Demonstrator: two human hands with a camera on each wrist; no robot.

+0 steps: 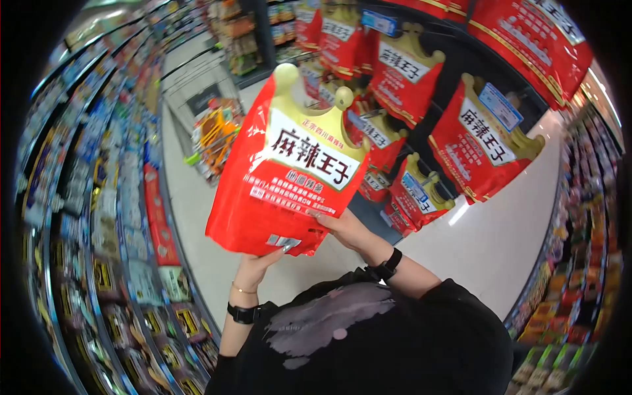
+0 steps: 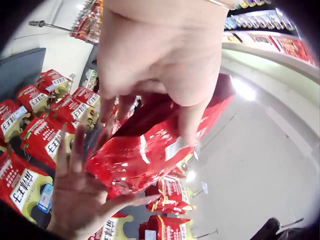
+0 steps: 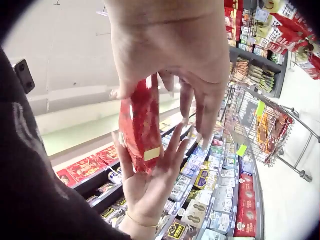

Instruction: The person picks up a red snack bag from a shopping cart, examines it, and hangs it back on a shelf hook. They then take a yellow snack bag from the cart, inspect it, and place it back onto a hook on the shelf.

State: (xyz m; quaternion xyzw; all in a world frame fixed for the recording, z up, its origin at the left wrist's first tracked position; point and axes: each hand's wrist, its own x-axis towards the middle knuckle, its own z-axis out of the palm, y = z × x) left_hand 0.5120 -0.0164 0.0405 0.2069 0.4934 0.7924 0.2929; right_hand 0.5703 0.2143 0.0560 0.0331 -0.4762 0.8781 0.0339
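Note:
A large red bag with a gold crown-shaped top is held upright, tilted slightly, its white label facing the head camera. At its lower edge the left hand grips with the thumb on the front; the other fingers are hidden there. The right hand holds the lower right corner, thumb in front. In the left wrist view, the left hand grips the bag from above, and the right hand has its fingers spread at the far side. The right wrist view shows the right hand and left hand around the bag.
Similar red bags hang on a dark rack ahead and to the right. A shopping cart with orange items stands ahead on the left. Stocked shelves line the left side, and more shelves curve along the right.

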